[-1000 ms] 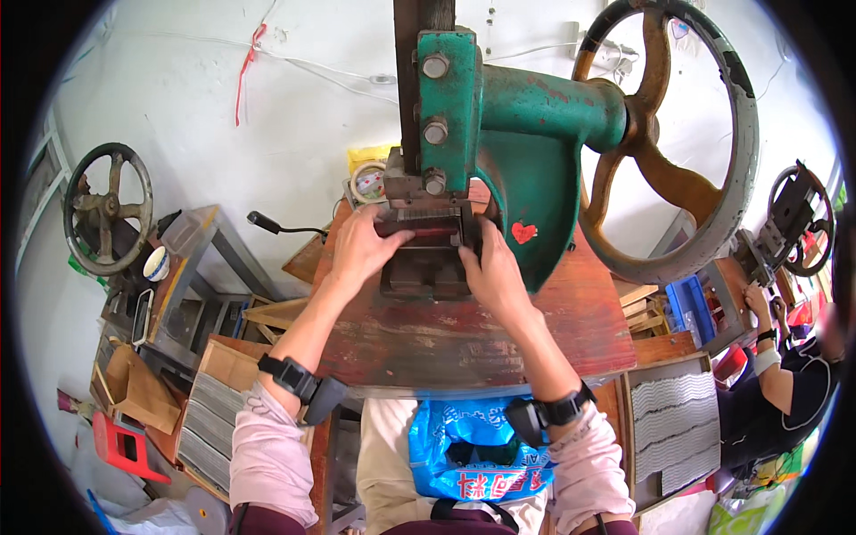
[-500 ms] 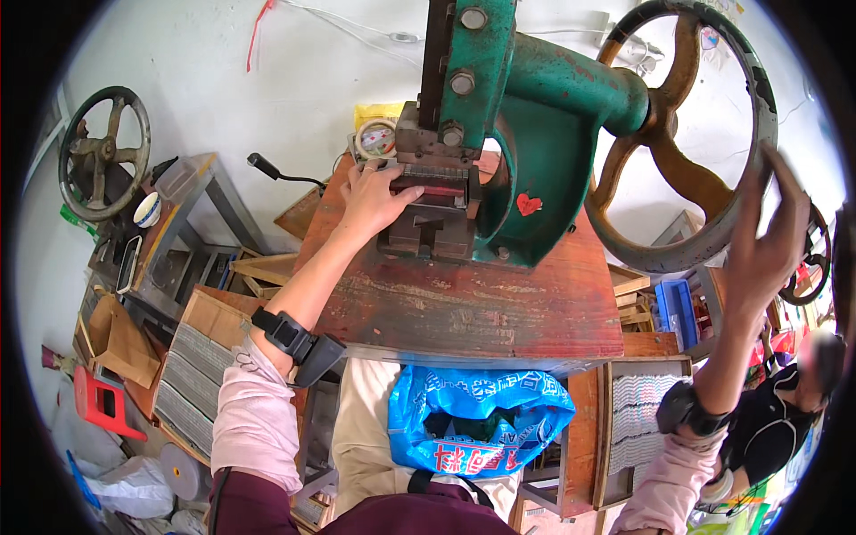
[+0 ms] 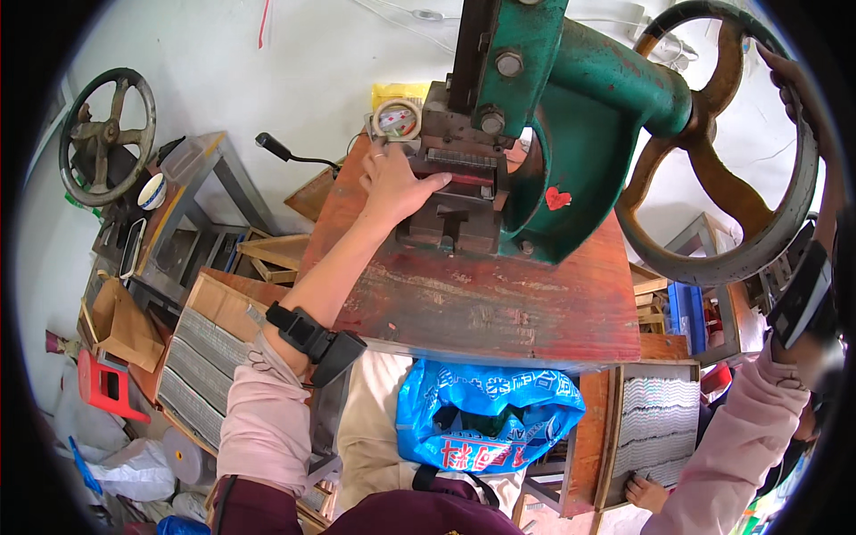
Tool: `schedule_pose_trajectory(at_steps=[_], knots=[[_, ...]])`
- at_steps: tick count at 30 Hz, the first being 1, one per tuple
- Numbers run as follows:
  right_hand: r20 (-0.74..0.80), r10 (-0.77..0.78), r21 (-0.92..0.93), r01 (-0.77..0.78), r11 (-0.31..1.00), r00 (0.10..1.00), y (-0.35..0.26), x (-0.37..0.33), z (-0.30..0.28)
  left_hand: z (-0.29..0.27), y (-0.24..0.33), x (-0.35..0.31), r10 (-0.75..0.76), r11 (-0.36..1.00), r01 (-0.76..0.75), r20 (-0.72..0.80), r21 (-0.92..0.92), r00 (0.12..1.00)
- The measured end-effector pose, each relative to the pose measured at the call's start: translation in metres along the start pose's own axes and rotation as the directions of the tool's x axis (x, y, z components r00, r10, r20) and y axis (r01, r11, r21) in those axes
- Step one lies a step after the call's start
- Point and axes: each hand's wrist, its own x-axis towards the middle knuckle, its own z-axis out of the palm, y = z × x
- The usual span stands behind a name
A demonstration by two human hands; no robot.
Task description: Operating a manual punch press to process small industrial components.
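Observation:
A green hand press [image 3: 606, 107] stands on a worn reddish wooden table [image 3: 499, 312]. My left hand [image 3: 392, 183] rests at the left side of its die block [image 3: 473, 214], fingers spread and thumb stretched toward a dark red strip [image 3: 468, 189] in the slot. A row of thin metallic pieces [image 3: 459, 159] lies just behind that strip. At the upper right my right hand [image 3: 789, 80] has its fingers curled over the rim of the press's big handwheel [image 3: 753, 263]; the wrist is partly cut by the dark edge of the picture.
A blue plastic bag [image 3: 490, 374] hangs open at the table's front. Trays with stacked grey strips stand left [image 3: 192, 361] and right [image 3: 660, 419]. Another person's hand [image 3: 646, 492] touches the right tray. A tape roll [image 3: 397, 119] and a black gooseneck [image 3: 299, 159] are behind my left hand.
My right hand has moved up and outward from the wheel's lower right side to its upper right rim. My left hand stays at the die block. The view has shifted slightly.

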Motion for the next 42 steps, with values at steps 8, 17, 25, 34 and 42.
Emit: schedule_pose_trajectory(at_steps=[8,17,25,34,42], knots=[[-0.67,0.089,0.224,0.087,0.971,0.737,0.046,-0.175,0.1,0.02,-0.013,-0.007,-0.086,0.688,0.066,0.009,-0.722,0.996],[-0.193,0.152,0.522,-0.03,0.852,0.969,0.094,-0.114,0.016,0.031,-0.02,-0.004,-0.094,0.732,0.037,-0.047,-0.68,0.994],[-0.742,0.147,0.445,0.318,0.837,0.654,0.088,-0.194,0.156,0.03,-0.027,-0.002,0.047,0.73,-0.056,-0.031,-0.681,0.998],[-0.245,0.174,0.21,-0.123,0.97,0.954,0.051,-0.085,0.008,0.017,-0.016,-0.001,0.305,0.952,-0.273,-0.45,0.136,0.84],[-0.079,-0.212,-0.29,0.181,0.94,0.974,-0.029,-0.047,0.005,-0.016,-0.051,-0.086,0.543,0.825,-0.564,-0.229,-0.03,0.808]])
